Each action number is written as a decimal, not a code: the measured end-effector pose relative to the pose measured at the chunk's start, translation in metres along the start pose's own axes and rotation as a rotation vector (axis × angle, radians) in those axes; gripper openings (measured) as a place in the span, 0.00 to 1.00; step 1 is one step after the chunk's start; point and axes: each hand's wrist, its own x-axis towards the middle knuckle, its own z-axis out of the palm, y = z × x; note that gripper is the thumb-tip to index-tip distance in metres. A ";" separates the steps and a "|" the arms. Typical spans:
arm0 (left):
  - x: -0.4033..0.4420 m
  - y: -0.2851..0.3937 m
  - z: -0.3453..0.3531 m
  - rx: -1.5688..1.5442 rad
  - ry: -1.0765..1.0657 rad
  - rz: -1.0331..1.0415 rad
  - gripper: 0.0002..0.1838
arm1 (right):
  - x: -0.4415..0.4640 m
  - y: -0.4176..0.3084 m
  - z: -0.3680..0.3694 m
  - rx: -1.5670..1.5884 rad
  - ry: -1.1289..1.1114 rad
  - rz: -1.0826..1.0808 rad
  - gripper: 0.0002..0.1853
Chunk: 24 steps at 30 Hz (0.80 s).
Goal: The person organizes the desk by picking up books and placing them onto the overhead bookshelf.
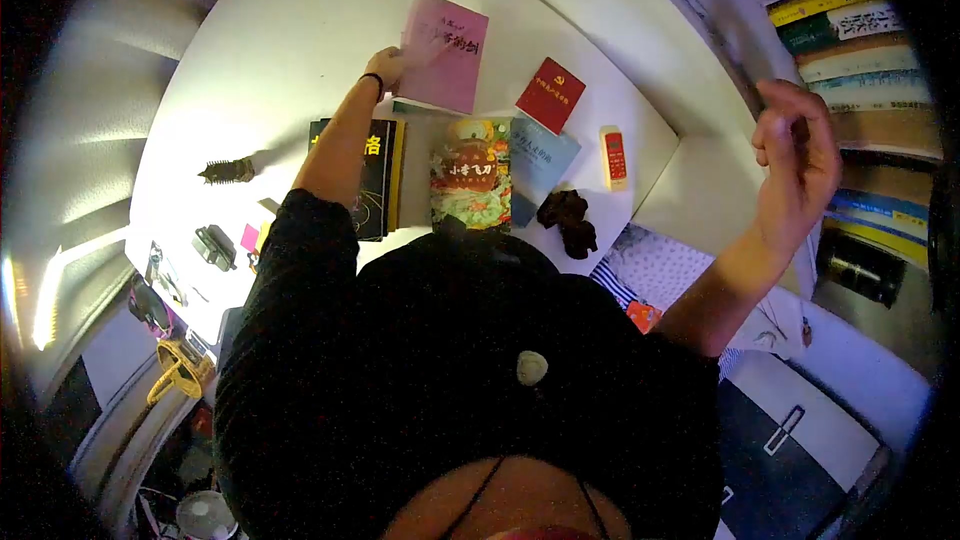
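At the far side of the white desk, my left hand (388,70) has hold of the left edge of a pink book (447,55) with Chinese characters on its cover; some of its fingertips are hidden. My right hand (800,155) is raised at the right, in front of the bookshelf, with fingers loosely bent and apart and nothing visible in them. Closer to my body lie a colourful illustrated book (470,175), a black book (375,180) partly covered by my left forearm, and a blue-grey book (542,160). A small red booklet (551,95) partly overlaps the blue-grey one.
A red-and-cream remote control (614,158) and a dark brown lumpy object (568,223) lie at the desk's right. To the left are a spiky dark ornament (228,171) and a dark case-like object (214,247). The bookshelf (850,90) holds several stacked books.
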 end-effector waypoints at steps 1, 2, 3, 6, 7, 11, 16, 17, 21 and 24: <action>0.002 -0.003 -0.001 0.096 -0.047 0.116 0.25 | 0.000 -0.001 0.001 0.000 0.001 0.001 0.08; 0.001 -0.010 -0.001 -0.226 -0.011 0.079 0.23 | 0.001 -0.001 0.004 -0.003 0.027 -0.027 0.08; -0.027 0.004 -0.003 -0.546 0.025 0.041 0.21 | 0.001 -0.001 0.005 -0.006 0.053 -0.054 0.07; -0.089 0.011 -0.021 -0.847 -0.008 0.060 0.14 | 0.001 0.002 -0.003 0.036 0.000 -0.037 0.07; -0.106 0.005 -0.026 -1.088 -0.045 0.096 0.13 | 0.000 0.002 -0.003 0.040 0.003 -0.035 0.07; -0.156 -0.029 -0.054 -1.204 0.037 0.454 0.14 | 0.001 -0.002 -0.001 0.067 -0.024 -0.033 0.07; -0.231 -0.024 -0.095 -1.152 -0.007 0.775 0.14 | 0.000 -0.001 -0.004 0.046 -0.073 -0.070 0.07; -0.241 -0.021 -0.097 -1.150 0.085 0.757 0.14 | -0.001 0.000 -0.002 0.076 -0.067 -0.078 0.07; -0.281 0.008 -0.089 -1.096 0.420 0.702 0.16 | 0.000 0.003 0.000 0.063 -0.059 -0.121 0.06; -0.303 0.025 -0.080 -1.136 0.473 0.765 0.22 | -0.005 -0.003 0.006 -0.124 0.057 -0.232 0.06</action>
